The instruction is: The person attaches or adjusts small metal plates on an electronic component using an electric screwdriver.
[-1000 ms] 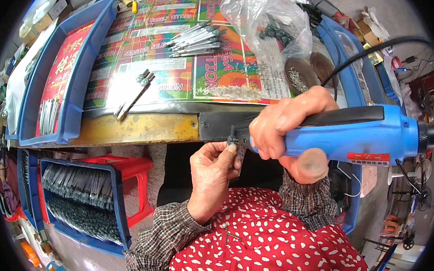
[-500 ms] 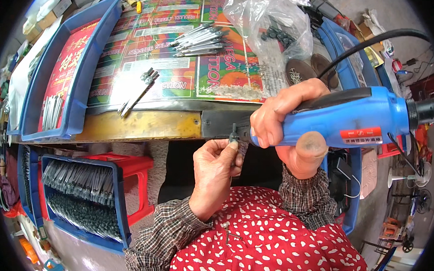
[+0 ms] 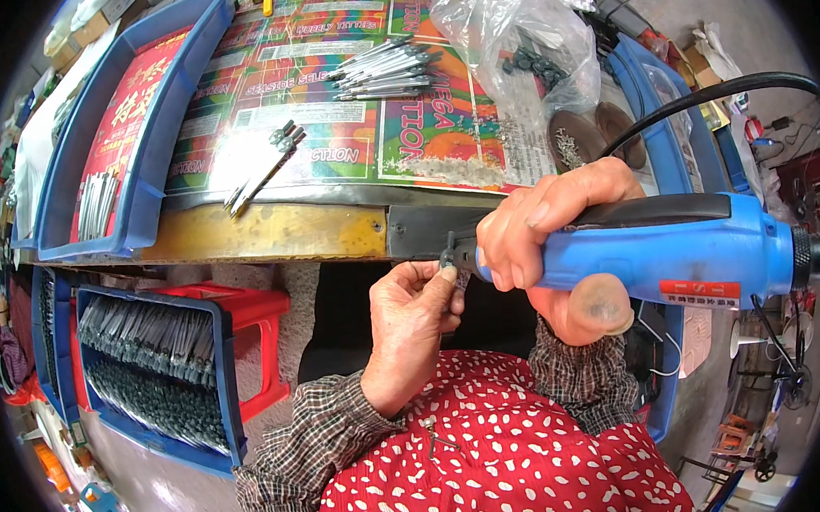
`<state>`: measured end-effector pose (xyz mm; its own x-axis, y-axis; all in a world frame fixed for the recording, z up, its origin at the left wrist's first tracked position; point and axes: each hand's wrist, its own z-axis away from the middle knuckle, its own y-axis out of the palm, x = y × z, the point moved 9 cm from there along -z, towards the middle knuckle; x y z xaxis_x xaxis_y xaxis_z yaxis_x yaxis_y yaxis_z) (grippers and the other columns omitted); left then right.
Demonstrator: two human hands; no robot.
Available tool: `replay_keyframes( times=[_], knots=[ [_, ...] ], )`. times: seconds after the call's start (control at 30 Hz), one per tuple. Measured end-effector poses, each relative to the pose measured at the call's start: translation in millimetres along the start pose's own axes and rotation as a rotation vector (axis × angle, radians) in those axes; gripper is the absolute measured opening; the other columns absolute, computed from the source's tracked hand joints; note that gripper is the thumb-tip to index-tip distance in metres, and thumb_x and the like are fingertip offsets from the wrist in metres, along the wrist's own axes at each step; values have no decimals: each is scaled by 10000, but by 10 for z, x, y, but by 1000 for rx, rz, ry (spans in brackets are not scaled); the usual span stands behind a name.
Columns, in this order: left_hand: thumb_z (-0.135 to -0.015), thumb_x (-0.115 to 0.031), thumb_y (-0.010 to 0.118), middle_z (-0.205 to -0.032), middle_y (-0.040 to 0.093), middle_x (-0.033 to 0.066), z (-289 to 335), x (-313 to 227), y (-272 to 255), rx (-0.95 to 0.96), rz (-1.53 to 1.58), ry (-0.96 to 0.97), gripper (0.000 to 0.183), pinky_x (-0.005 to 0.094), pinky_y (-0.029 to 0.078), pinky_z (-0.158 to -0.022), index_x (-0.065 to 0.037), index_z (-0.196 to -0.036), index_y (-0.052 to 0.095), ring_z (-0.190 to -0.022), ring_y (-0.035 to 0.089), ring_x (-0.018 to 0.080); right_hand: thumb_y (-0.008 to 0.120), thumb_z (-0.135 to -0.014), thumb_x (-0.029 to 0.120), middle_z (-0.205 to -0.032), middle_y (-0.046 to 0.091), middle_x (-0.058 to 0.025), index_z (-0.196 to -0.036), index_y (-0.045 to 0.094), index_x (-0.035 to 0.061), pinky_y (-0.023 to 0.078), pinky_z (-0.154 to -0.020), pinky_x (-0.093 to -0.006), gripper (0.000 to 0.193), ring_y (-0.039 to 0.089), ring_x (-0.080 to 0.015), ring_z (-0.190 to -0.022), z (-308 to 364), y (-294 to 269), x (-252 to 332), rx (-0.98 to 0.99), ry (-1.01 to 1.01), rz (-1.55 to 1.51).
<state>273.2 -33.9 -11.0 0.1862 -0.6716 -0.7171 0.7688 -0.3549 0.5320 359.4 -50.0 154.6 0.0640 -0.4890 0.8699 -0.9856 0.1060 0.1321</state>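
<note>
Just below the table edge, my left hand [image 3: 409, 326] pinches a small dark part [image 3: 448, 251] between thumb and fingertips. Its lower portion is hidden by my fingers. My right hand [image 3: 557, 225] is wrapped round the front of a blue electric screwdriver [image 3: 660, 252], which lies sideways with its nose at the dark part. Whether the nose touches the part I cannot tell. On the table beyond are a fanned pile of silver rods [image 3: 386, 70] and a few rods with dark ends [image 3: 268, 169].
To the left stands a blue tray [image 3: 143, 210] with silver rods. Below, a blue bin [image 3: 235, 395] full of dark-ended rods is beside a red stool [image 3: 265, 347]. A clear plastic bag [image 3: 472, 16] and brown bowls [image 3: 575, 136] sit far right. A black cable [image 3: 698, 97] arches over the screwdriver.
The screwdriver's rear end has dipped and shifted slightly right, my right hand with it. My left hand keeps its pinch on the dark part, almost in the same place.
</note>
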Motion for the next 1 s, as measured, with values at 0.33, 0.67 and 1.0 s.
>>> replay_keyframes(
  times=[0.33, 0.67, 1.0],
  knots=[
    [-862, -105, 554, -643, 536, 20, -7, -18, 20, 26, -90, 22, 136, 156, 380, -441, 27, -846, 523, -522, 468, 46, 735, -708, 310, -616, 532, -98, -931, 476, 7, 434, -478, -324, 456, 524, -187, -521, 22, -64, -50, -35, 29, 79],
    [-864, -75, 530, -608, 505, 41, -7, -27, 42, 70, 30, -22, 127, 177, 300, -401, 49, -860, 502, -473, 409, 61, 752, -688, 320, -617, 533, -96, -932, 491, -14, 422, -457, -319, 489, 512, -182, -493, 7, 67, -58, 65, -11, 85],
    [-866, -98, 544, -724, 540, 12, 108, -55, 10, 118, -169, 10, 145, 150, 375, -468, 13, -959, 541, -574, 485, 53, 666, -723, 501, -568, 476, -34, -912, 434, 45, 419, -476, -308, 545, 492, -154, -490, 147, -156, 159, -225, -130, 3]
  ],
)
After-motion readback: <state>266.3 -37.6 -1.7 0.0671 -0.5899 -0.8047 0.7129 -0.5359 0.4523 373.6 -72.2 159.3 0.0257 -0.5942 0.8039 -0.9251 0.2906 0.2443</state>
